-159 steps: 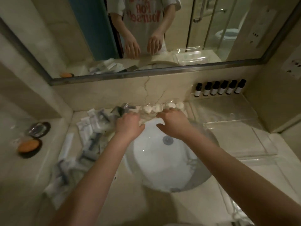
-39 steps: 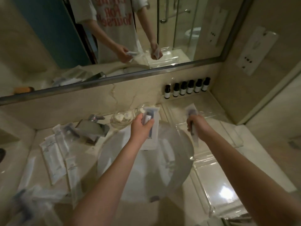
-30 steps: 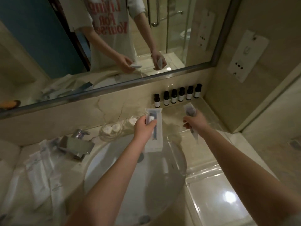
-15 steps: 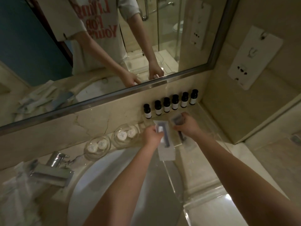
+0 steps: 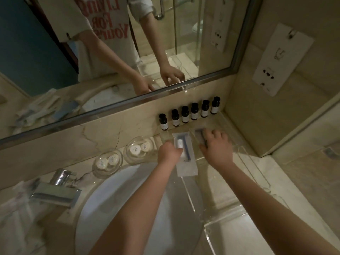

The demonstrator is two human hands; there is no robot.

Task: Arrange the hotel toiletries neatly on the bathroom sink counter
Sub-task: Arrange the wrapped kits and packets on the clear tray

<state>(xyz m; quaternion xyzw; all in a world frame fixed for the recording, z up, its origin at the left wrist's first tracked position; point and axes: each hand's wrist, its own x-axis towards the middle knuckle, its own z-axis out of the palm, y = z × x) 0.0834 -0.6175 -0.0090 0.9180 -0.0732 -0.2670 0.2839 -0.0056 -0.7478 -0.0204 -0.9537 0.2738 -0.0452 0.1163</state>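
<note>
My left hand [image 5: 168,152] grips a white sealed toiletry packet [image 5: 185,159] with a small tube and dark strip inside, lying lengthwise on the clear acrylic tray [image 5: 244,162] right of the basin. My right hand [image 5: 216,145] presses a second, darker packet [image 5: 199,135] flat on the tray beside the first; most of it is hidden under my fingers. A row of several small dark bottles [image 5: 189,114] with white labels stands against the back wall just behind both packets.
Two glass dishes [image 5: 140,147] [image 5: 108,161] holding round white items sit behind the white basin [image 5: 128,208]. A chrome faucet [image 5: 55,190] stands at left, with more loose packets [image 5: 16,208] blurred beyond it. A second clear tray [image 5: 239,230] lies at front right. The mirror [image 5: 110,52] runs above.
Both hands carried their packets from over the basin to the tray at back right and lowered them; now the packets lie side by side in front of the bottles.
</note>
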